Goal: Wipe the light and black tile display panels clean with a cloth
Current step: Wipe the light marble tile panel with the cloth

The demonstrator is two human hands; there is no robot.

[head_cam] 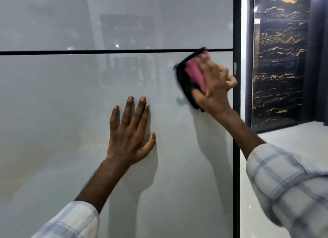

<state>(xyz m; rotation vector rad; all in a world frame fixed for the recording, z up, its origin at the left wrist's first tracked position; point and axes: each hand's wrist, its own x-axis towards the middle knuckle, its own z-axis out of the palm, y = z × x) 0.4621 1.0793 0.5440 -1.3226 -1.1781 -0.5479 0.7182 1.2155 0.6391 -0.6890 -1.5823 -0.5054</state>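
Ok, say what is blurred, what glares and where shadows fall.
Head view: the right hand and its pink-and-black cloth are motion-blurred; the left hand, flat on the light panel, is sharp; the panel mirrors dim room shapes and light spots; both arms cast soft shadows on it.

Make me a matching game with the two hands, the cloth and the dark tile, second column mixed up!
1 left hand
2 right hand
3 cloth
4 black tile panel

A gold veins, far right
B flat on the light panel
C pink and black
D holds the cloth

Pairs: 1-B, 2-D, 3-C, 4-A
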